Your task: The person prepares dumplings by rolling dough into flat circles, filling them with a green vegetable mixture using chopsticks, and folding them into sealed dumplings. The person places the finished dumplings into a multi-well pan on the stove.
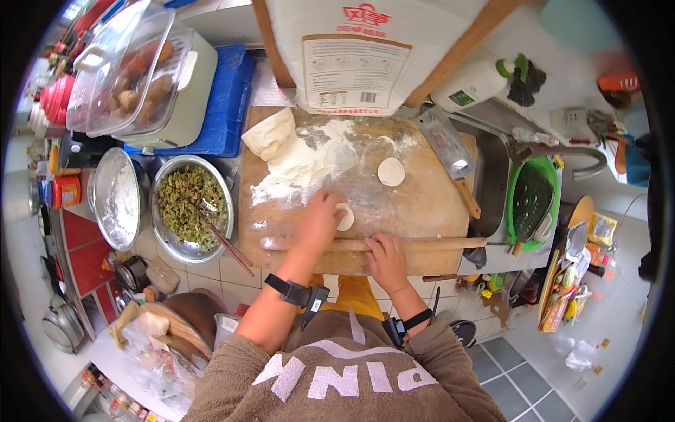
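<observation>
A wooden board [429, 211] dusted with flour lies in front of me. My left hand [320, 221] is curled at the edge of a small round dough wrapper [344, 216], its fingertips pinching the far side. Along the board's near edge lies a long wooden rolling pin [443, 244]. My right hand [387, 260] has its fingers over the middle of that pin. Farther off, a flattened round of dough [391, 171] rests beside a heap of flour [309, 165]. A larger lump of dough [271, 135] sits at the board's far left corner.
Left of the board stands a metal bowl [226, 191] of chopped green filling with chopsticks [228, 246] in it. Another floury bowl [116, 200] is beyond it. A cleaver [450, 155] lies at the board's right, beside the sink [492, 172]. A flour bag [358, 70] stands behind.
</observation>
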Action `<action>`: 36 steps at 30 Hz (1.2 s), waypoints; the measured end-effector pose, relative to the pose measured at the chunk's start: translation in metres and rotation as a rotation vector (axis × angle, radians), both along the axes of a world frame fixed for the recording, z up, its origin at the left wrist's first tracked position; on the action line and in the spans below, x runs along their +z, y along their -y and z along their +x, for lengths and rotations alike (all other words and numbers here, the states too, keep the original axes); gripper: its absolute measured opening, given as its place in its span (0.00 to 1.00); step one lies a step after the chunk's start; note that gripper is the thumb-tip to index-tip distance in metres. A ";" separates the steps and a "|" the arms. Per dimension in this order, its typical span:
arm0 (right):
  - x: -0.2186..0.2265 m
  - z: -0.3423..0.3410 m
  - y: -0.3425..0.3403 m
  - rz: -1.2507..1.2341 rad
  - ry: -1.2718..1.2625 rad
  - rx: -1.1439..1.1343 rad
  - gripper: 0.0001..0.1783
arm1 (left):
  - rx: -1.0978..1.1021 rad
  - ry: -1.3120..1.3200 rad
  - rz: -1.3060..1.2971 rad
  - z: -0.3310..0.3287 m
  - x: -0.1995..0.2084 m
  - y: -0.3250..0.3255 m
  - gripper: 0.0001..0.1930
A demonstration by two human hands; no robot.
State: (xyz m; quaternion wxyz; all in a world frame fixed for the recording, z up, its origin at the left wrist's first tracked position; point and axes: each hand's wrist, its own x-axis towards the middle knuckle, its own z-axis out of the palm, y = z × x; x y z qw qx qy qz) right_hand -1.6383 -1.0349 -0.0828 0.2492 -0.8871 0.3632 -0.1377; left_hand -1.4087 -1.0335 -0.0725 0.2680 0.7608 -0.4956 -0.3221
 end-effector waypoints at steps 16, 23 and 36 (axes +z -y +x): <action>-0.006 -0.045 -0.005 -0.037 0.152 -0.027 0.18 | -0.931 0.424 -0.184 -0.051 -0.010 0.048 0.38; -0.001 -0.047 -0.003 0.033 0.154 -0.033 0.19 | -0.940 0.464 -0.223 -0.060 -0.010 0.049 0.38; 0.003 -0.004 -0.003 -0.051 -0.151 -0.269 0.35 | -0.672 0.028 0.107 -0.010 0.017 0.018 0.15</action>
